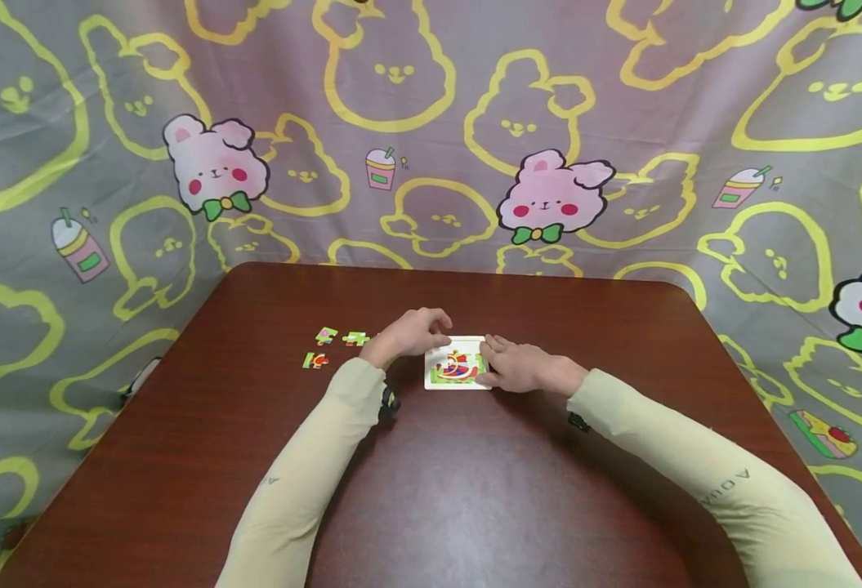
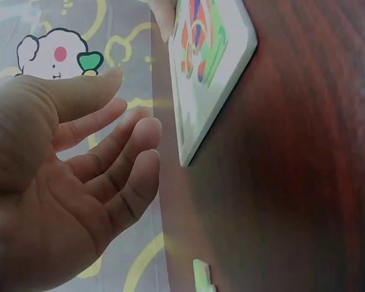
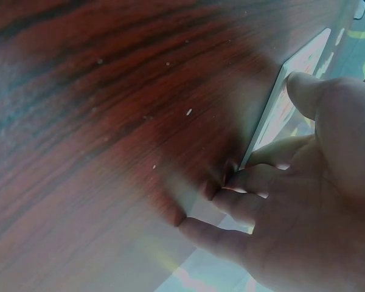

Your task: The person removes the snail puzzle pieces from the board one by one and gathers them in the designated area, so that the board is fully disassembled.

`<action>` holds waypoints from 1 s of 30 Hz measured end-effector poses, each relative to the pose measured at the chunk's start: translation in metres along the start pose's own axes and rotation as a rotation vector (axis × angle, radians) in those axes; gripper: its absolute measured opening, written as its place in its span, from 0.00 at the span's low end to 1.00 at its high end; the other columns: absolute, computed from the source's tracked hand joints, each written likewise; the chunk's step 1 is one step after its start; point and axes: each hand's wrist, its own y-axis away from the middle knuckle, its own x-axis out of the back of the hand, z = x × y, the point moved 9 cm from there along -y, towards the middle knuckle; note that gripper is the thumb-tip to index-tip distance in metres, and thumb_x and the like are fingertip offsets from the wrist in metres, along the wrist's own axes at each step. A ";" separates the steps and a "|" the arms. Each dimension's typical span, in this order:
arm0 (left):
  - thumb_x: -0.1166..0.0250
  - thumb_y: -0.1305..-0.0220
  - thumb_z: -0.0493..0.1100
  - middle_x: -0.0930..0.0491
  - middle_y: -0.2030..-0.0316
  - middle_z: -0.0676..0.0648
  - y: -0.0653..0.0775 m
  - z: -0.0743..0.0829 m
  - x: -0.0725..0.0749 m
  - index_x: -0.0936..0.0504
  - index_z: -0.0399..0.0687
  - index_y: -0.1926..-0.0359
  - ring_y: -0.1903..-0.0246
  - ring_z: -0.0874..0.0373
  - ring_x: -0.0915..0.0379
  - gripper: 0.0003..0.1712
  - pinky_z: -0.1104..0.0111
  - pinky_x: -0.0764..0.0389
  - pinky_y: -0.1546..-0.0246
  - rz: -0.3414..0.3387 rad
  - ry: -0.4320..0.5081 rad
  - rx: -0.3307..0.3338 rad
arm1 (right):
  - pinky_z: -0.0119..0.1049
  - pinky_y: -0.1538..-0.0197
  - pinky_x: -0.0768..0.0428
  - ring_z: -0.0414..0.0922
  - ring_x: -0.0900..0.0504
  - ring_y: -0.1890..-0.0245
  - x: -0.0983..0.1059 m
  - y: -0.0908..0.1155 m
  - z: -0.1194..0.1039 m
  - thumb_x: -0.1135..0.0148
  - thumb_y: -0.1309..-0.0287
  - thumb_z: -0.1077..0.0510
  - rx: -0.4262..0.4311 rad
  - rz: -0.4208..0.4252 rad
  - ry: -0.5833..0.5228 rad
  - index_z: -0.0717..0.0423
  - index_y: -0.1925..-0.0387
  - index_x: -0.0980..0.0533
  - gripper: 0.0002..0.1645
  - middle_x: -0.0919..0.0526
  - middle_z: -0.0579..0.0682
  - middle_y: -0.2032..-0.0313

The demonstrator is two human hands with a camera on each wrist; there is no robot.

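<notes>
A square white-rimmed puzzle board (image 1: 457, 385) with a red, blue and green picture lies on the table, partly filled with pieces. My left hand (image 1: 410, 333) hovers at its left side, fingers loosely bent. In the left wrist view that hand (image 2: 91, 164) holds nothing, its fingertips apart from the board (image 2: 198, 125). At the board's right edge rests my right hand (image 1: 522, 366), fingers extended. The right wrist view shows this hand's thumb (image 3: 301, 94) on the board's rim, with the other fingers along the edge and down on the tabletop.
Left of the board lie loose puzzle pieces: a green and pink one (image 1: 325, 336), a green and white one (image 1: 355, 338) and a red and green one (image 1: 316, 360). The dark red-brown table (image 1: 475, 474) meets a patterned curtain (image 1: 431, 147) at its back and sides.
</notes>
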 end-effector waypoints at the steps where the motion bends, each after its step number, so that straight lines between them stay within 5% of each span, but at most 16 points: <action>1: 0.35 0.35 0.47 0.16 0.57 0.45 0.000 0.000 -0.002 0.22 0.44 0.43 0.58 0.55 0.21 0.22 0.63 0.22 0.53 0.000 0.004 0.007 | 0.54 0.28 0.40 0.58 0.51 0.24 -0.001 0.000 0.000 0.55 0.29 0.36 -0.003 -0.001 0.002 0.64 0.25 0.51 0.47 0.52 0.64 0.24; 7: 0.34 0.35 0.45 0.15 0.57 0.45 0.002 0.004 -0.009 0.22 0.44 0.43 0.56 0.55 0.20 0.21 0.62 0.23 0.51 0.003 0.008 -0.001 | 0.54 0.28 0.40 0.58 0.50 0.24 0.000 0.000 0.000 0.54 0.29 0.37 0.001 0.006 0.001 0.64 0.25 0.50 0.47 0.51 0.65 0.25; 18: 0.32 0.38 0.47 0.16 0.56 0.45 0.006 0.006 -0.029 0.23 0.45 0.42 0.56 0.57 0.21 0.24 0.65 0.22 0.54 -0.095 -0.087 0.035 | 0.54 0.29 0.39 0.59 0.49 0.24 0.000 0.000 -0.001 0.53 0.29 0.38 0.018 0.021 0.005 0.66 0.26 0.49 0.46 0.50 0.66 0.25; 30: 0.35 0.38 0.44 0.18 0.56 0.44 0.001 0.020 -0.032 0.18 0.41 0.51 0.53 0.52 0.24 0.16 0.61 0.24 0.47 -0.067 -0.209 0.001 | 0.53 0.28 0.39 0.59 0.49 0.24 0.002 0.002 -0.002 0.53 0.29 0.39 0.025 0.032 0.007 0.67 0.26 0.49 0.46 0.50 0.66 0.25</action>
